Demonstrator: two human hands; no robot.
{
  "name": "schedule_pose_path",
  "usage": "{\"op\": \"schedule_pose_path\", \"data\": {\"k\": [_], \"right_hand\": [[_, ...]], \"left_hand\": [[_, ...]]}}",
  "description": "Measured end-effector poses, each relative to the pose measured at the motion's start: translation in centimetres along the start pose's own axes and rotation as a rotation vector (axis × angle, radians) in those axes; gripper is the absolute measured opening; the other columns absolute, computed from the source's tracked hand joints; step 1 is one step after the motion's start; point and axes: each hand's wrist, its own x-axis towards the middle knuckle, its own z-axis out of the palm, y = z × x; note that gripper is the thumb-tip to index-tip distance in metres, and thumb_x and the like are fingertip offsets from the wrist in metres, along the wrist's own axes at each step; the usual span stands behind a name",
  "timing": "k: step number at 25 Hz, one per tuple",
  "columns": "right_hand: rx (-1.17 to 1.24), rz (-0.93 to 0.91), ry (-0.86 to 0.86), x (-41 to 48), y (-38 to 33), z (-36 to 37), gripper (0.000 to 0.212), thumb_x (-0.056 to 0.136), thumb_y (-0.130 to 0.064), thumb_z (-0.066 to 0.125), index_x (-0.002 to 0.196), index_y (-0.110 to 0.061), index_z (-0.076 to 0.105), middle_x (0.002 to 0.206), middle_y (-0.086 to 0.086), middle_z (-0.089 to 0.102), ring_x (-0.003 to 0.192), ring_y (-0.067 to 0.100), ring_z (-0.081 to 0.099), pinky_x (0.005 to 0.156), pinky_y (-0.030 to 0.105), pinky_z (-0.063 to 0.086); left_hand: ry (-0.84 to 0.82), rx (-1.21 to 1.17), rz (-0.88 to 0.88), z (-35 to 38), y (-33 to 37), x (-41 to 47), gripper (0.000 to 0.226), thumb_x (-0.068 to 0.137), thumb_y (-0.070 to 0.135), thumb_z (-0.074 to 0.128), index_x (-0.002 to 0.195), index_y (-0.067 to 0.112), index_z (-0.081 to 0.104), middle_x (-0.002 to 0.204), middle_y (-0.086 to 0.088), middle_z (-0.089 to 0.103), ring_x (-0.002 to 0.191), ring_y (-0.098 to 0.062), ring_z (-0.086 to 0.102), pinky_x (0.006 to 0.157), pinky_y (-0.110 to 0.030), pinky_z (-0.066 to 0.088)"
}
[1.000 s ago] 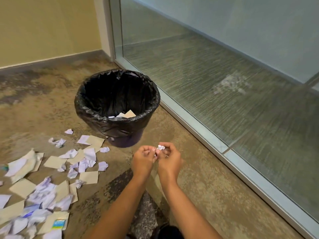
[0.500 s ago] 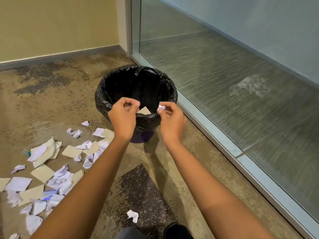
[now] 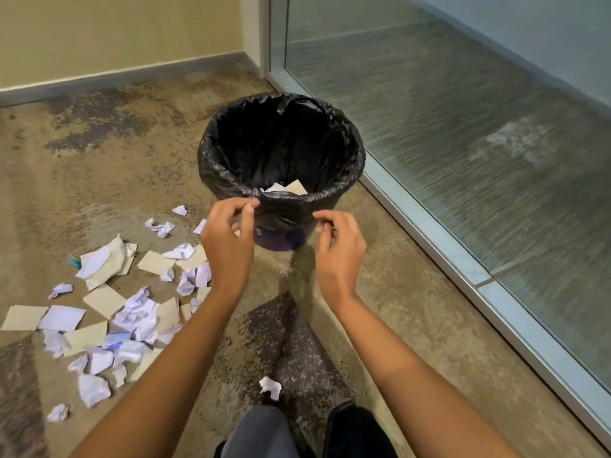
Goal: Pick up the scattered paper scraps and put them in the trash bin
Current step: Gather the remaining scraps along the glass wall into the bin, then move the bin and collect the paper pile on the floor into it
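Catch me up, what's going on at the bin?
A person stands over a black-lined trash bin. Both hands hover at its near rim: the left hand is loosely curled and holds nothing, while the right hand has its fingertips drawn together, with no scrap showing between them. A few paper pieces lie inside the bin. Most paper scraps lie on the carpet to the left, and one crumpled scrap sits by the black shoe.

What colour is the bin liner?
Black liner, over a dark purple bin; clearest in the head view.
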Motion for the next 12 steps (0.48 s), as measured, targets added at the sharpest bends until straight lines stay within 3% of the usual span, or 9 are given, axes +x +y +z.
{"op": "schedule_pose_path", "data": {"k": [2, 4, 9, 12], "right_hand": [[-0.048, 0.070, -0.076, -4.1, 2.0, 0.1, 0.030, 0.083, 0.012, 0.049, 0.094, -0.008, 0.068, 0.092, 0.004, 0.061, 0.082, 0.003, 0.052, 0.074, 0.001, 0.034], [-0.134, 0.119, -0.180, -7.7, 4.1, 0.3, 0.031, 0.083, 0.014, 0.049, 0.093, -0.009, 0.068, 0.093, 0.005, 0.063, 0.081, -0.005, 0.048, 0.075, -0.001, 0.035], [-0.315, 0.242, -0.534, -14.8, 8.1, 0.9, 0.034, 0.080, 0.015, 0.048, 0.089, -0.009, 0.071, 0.092, 0.006, 0.066, 0.076, 0.018, 0.062, 0.074, 0.031, 0.051], [-0.438, 0.437, -0.831, -17.1, 9.1, 1.8, 0.014, 0.086, -0.008, 0.060, 0.096, -0.017, 0.064, 0.105, 0.004, 0.056, 0.089, 0.025, 0.062, 0.075, 0.037, 0.051]], "left_hand": [[0.007, 0.051, -0.100, -0.3, -3.2, -3.8, 0.017, 0.094, 0.018, 0.052, 0.096, 0.018, 0.069, 0.099, 0.003, 0.064, 0.088, -0.004, 0.057, 0.070, -0.011, 0.044], [-0.078, 0.131, -0.185, -0.6, -6.5, -7.0, 0.017, 0.094, 0.019, 0.053, 0.097, 0.016, 0.069, 0.100, -0.001, 0.063, 0.090, -0.011, 0.058, 0.073, -0.024, 0.048], [-0.142, 0.352, -0.521, -3.2, -12.5, -12.1, 0.018, 0.092, 0.019, 0.057, 0.098, 0.009, 0.070, 0.111, -0.013, 0.060, 0.101, -0.027, 0.058, 0.084, -0.035, 0.046], [-0.112, 0.578, -0.662, -5.8, -15.9, -14.5, 0.018, 0.087, 0.016, 0.063, 0.105, 0.012, 0.066, 0.139, -0.015, 0.041, 0.129, -0.037, 0.036, 0.106, -0.053, 0.034]]}}
